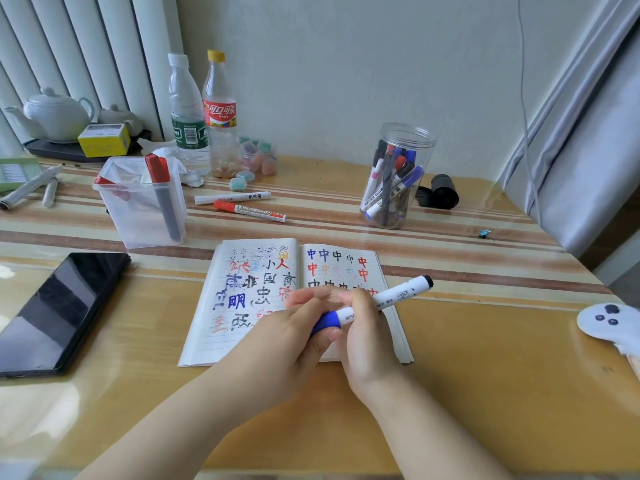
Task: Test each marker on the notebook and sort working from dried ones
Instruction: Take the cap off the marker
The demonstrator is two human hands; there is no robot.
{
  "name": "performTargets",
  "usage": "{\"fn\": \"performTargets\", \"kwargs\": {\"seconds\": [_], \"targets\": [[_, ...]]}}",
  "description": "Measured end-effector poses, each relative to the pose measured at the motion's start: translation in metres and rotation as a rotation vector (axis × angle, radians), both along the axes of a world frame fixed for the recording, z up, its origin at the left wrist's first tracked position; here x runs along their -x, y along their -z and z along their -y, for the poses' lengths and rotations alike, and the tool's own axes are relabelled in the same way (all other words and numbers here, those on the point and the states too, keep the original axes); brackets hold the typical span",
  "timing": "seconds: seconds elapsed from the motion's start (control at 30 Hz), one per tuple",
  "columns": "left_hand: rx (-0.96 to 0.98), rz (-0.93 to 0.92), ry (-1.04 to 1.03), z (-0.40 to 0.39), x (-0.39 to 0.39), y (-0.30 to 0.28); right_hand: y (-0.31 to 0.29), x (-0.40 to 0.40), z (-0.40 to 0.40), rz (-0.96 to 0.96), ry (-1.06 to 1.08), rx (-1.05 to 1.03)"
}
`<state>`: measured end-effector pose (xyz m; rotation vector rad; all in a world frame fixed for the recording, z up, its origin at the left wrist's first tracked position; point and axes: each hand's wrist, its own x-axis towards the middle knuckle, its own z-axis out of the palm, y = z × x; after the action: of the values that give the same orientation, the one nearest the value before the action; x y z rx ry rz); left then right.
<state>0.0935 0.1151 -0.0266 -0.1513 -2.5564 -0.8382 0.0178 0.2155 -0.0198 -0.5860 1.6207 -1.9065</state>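
Head camera view, looking down at a desk: both hands meet over the lower right page of an open notebook (242,306), sharing one whiteboard marker (391,297). Its long axis runs from lower left to upper right, blue cap (327,322) at the lower left end, dark butt end at the upper right, raised just above the paper. The left hand (294,336) pinches the blue cap; the right hand (363,327) wraps the white barrel just beside it, so the two grips sit touching at the cap seam. Judging from this, the cap would pull away toward the lower left, along the barrel's line. Test characters in blue, black and red fill both pages. Farther back, a clear round jar (398,174) of markers stands to the right, a clear square tub (145,202) with red-capped markers to the left, two loose markers (242,204) between them. A striped cloth under glass covers the tabletop (485,375); a pale wall and curtain sit behind
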Motion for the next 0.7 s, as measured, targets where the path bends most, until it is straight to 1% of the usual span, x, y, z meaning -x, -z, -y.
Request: {"fn": "performTargets", "kwargs": {"seconds": [0.07,0.13,0.2,0.23,0.3,0.33,0.37,0.4,0.43,0.47,0.5,0.53,0.57,0.6,0.67,0.7], "targets": [[-0.037,0.006,-0.009,0.0,0.001,-0.001,0.001,0.0,0.001,0.047,0.013,-0.051],[-0.17,0.064,0.004,-0.002,0.004,-0.006,-0.001,0.001,0.004,0.069,0.008,-0.119],[-0.318,0.108,-0.034,-0.003,0.006,-0.013,-0.006,0.003,0.006,0.07,-0.009,-0.149],[-0.374,0.126,-0.08,-0.002,0.007,-0.018,-0.007,0.006,0.006,0.042,0.007,-0.148],[-0.435,0.16,-0.189,0.004,0.009,-0.022,-0.01,0.012,-0.001,-0.064,0.119,-0.155],[-0.443,0.177,-0.237,0.009,0.01,-0.023,-0.009,0.015,-0.007,-0.162,0.2,-0.173],[-0.444,0.192,-0.274,0.013,0.011,-0.025,-0.008,0.015,-0.014,-0.325,0.285,-0.192],[-0.437,0.205,-0.302,0.016,0.013,-0.027,-0.009,0.014,-0.021,-0.565,0.346,-0.222],[-0.413,0.212,-0.322,0.018,0.016,-0.029,-0.01,0.016,-0.027,-0.822,0.347,-0.269],[-0.378,0.212,-0.337,0.018,0.019,-0.031,-0.01,0.017,-0.029,-1.047,0.297,-0.318],[-0.34,0.208,-0.346,0.017,0.023,-0.034,-0.009,0.02,-0.028,-1.226,0.233,-0.368],[-0.313,0.202,-0.349,0.014,0.026,-0.036,-0.008,0.024,-0.025,-1.349,0.184,-0.414],[-0.301,0.199,-0.349,0.01,0.03,-0.039,-0.009,0.027,-0.022,-1.417,0.185,-0.447],[-0.298,0.2,-0.342,0.007,0.034,-0.042,-0.012,0.03,-0.02,-1.439,0.217,-0.457],[-0.296,0.195,-0.307,0.002,0.039,-0.047,-0.019,0.039,-0.019,-1.43,0.263,-0.436],[-0.293,0.188,-0.28,0.0,0.042,-0.05,-0.021,0.045,-0.021,-1.408,0.251,-0.431]]}}
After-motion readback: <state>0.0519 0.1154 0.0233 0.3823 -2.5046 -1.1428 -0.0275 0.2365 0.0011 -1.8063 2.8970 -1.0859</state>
